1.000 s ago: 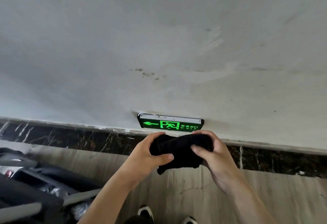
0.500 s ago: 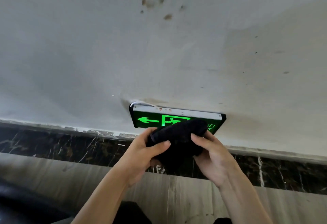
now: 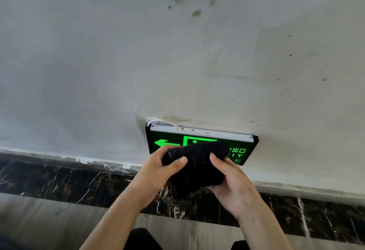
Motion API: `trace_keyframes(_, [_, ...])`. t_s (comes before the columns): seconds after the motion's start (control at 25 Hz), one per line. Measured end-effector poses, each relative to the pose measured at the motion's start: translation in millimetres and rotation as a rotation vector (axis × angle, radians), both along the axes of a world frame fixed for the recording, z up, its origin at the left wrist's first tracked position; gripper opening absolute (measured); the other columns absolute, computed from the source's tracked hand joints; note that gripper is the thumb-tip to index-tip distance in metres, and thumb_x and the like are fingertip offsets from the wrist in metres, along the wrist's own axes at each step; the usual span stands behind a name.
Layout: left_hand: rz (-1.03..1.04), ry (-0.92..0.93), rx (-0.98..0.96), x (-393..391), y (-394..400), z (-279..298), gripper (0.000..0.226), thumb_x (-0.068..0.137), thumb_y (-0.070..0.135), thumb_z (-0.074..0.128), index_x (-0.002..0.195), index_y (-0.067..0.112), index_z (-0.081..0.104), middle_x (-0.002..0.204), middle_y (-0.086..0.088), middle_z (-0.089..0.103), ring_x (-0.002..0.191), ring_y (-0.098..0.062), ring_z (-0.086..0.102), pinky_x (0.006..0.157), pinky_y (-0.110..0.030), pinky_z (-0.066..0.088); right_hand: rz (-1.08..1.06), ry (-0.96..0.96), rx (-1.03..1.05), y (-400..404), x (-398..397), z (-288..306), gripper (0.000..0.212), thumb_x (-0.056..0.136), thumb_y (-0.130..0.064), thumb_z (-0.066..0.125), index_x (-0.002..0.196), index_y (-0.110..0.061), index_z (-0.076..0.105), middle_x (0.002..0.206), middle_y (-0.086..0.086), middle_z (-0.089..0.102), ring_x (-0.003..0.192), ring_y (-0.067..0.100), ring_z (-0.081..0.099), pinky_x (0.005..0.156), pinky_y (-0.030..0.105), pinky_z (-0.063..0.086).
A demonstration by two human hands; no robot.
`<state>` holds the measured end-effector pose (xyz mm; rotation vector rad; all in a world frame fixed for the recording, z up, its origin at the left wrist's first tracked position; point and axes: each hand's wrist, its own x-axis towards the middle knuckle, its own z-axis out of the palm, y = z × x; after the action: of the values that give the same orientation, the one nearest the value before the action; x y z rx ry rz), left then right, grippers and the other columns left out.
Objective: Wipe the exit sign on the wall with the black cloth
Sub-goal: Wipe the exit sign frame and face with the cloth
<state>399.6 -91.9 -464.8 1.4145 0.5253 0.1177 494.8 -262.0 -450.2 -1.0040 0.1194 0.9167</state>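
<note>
Both hands, the left [image 3: 158,167] and right [image 3: 235,186], are closing in on the low wall sign [image 3: 242,154], each grip pinching the bunched cloth [image 3: 197,162] now overlapping its face (contact unclear), so wiping is seemingly starting.

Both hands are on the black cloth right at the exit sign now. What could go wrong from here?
1. A thin white wire loops out at the upper left corner of the exit sign; a wipe along the top edge could snag it.
2. The black cloth is bunched between the left hand and the right hand, so it may only touch part of the face.
3. Hard pressure might loosen the sign from the wall.
</note>
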Motion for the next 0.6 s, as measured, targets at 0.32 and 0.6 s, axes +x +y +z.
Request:
trace_keyframes(0.32, [0.104,-0.034,0.878,8.0,26.1,34.8,0.024,0.094,0.038,0.063,0.116,0.029,0.069,0.114,0.009,0.070,0.093,0.000,0.067,0.081,-0.026,0.057,-0.157,0.199,0.248,11.5,-12.3,13.0,0.034,0.077,-0.027,0.074,0.102,-0.004,0.074,0.108,0.026,0.072,0.095,0.046,0.069,0.071,0.064,0.054])
trace_keyframes(0.6, [0.260,-0.552,2.011,77.8,71.4,116.9,0.053,0.094,0.027,0.059,0.142,0.006,0.058,0.153,-0.019,0.047,0.144,-0.039,0.030,0.122,-0.052,0.010,-0.243,0.205,0.287,7.8,-8.8,20.7,0.051,0.075,-0.027,0.073,0.121,-0.010,0.060,0.111,0.022,0.073,0.097,0.044,0.070,0.071,0.055,0.058])
